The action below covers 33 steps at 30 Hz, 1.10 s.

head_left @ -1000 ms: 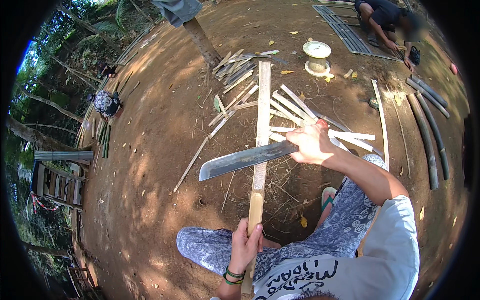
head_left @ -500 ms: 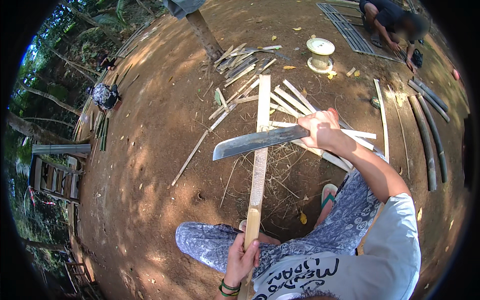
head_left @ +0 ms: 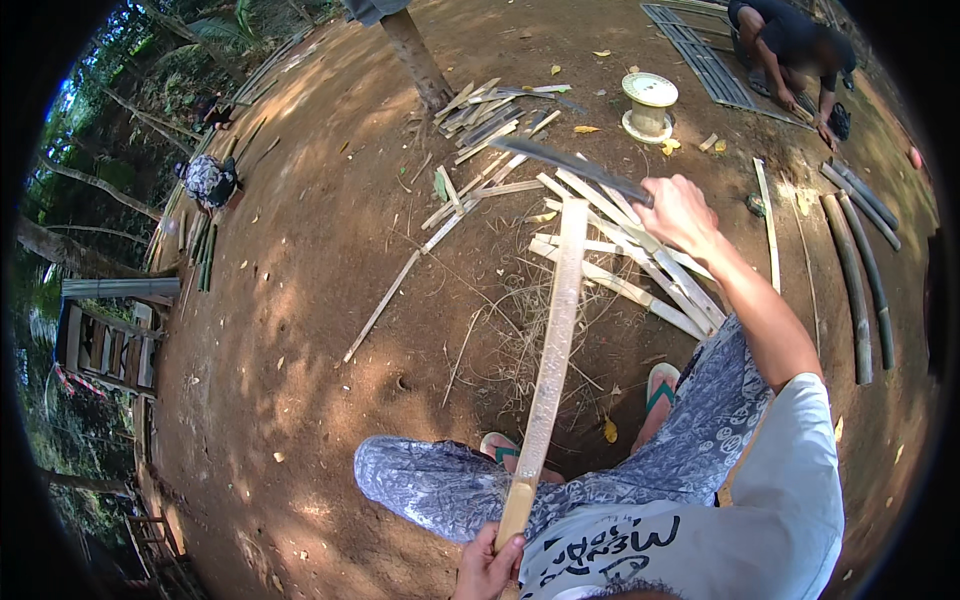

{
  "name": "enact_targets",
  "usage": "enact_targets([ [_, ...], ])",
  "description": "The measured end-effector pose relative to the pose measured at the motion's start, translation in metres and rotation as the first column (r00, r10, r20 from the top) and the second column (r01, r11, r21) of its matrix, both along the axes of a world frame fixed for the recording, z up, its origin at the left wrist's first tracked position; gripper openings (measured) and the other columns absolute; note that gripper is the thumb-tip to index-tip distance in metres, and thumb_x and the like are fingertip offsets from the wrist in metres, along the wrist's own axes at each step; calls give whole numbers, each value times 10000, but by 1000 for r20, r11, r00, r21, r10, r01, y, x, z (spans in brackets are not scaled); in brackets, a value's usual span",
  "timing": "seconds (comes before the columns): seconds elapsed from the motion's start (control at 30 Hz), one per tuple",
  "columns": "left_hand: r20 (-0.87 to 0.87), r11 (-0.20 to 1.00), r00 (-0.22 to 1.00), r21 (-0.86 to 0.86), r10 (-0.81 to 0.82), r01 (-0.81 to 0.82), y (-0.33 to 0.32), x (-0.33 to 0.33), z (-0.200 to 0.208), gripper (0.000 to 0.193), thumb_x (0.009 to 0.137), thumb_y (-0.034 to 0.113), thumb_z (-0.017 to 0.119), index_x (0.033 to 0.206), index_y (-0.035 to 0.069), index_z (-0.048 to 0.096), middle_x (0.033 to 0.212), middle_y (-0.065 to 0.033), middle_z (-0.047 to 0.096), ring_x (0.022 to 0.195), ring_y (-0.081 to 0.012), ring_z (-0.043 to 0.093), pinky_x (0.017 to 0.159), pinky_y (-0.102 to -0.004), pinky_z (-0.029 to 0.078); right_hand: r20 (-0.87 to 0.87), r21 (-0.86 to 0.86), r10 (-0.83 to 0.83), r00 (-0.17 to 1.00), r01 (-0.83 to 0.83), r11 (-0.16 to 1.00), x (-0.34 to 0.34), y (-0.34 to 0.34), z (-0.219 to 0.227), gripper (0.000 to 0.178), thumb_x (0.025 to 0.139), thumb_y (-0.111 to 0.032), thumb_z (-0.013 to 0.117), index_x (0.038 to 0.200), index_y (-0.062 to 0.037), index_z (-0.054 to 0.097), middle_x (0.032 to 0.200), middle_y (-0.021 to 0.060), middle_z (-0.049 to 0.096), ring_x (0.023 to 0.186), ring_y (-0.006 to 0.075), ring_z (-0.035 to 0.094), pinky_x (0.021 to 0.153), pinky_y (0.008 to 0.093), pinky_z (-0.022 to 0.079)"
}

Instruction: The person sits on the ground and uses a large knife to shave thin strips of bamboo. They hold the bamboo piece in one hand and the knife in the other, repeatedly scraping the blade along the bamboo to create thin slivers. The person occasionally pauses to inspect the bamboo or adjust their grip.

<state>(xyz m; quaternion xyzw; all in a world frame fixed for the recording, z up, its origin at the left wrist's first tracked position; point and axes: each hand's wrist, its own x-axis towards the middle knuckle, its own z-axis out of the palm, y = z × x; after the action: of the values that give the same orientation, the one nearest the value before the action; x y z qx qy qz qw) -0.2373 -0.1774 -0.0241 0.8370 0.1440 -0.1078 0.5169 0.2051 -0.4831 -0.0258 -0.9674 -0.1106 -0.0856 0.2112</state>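
My right hand (head_left: 680, 212) grips the handle of a machete (head_left: 570, 163), whose long dark blade points left, beyond the far end of a pale bamboo strip (head_left: 558, 330). The strip runs away from my body between my knees, its rough, pitted face up. My left hand (head_left: 490, 565) holds the strip's near end, with thumb and fingers around it, close to my shirt. Blade and strip look apart. Under and right of the strip's far end lie several split bamboo strips (head_left: 650, 262) on the ground.
Thin shavings (head_left: 515, 310) litter the soil before my sandals. A pile of bamboo offcuts (head_left: 480, 120) lies by a tree trunk (head_left: 415, 60). A cream spool (head_left: 650, 105) stands farther back. Bamboo poles (head_left: 848, 285) lie at right. One person (head_left: 795, 50) crouches far right, another (head_left: 208, 183) far left.
The machete has lifted off the strip and moved away from me, its blade tilting upward. My left hand has drawn the strip closer, and the strip's far end has shifted right.
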Motion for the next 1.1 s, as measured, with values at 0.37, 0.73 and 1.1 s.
enact_targets([
  [0.37,-120,874,984,-454,131,-172,-8,81,-18,142,1058,156,529,1104,28,488,612,-21,521,463,-85,504,430,-225,421,154,166,270,950,-294,941,-48,37,-3,216,795,-231,737,806,-26,670,654,148,651,636,360,663,622,457,503],
  [0.73,-90,852,993,-511,76,-112,-12,91,-15,135,1066,163,511,1036,43,457,607,-28,519,440,-94,492,415,-222,412,97,-8,367,925,-369,930,-57,37,-10,246,721,-213,748,882,-69,630,768,153,676,749,388,671,711,512,527],
  [1.1,-113,875,992,-473,61,-107,-9,80,-16,147,1060,169,526,1051,35,466,602,-16,515,445,-89,490,422,-231,413,176,-25,403,898,-405,914,-55,41,-4,181,756,-213,695,820,-52,643,674,150,658,647,381,673,622,495,536],
])
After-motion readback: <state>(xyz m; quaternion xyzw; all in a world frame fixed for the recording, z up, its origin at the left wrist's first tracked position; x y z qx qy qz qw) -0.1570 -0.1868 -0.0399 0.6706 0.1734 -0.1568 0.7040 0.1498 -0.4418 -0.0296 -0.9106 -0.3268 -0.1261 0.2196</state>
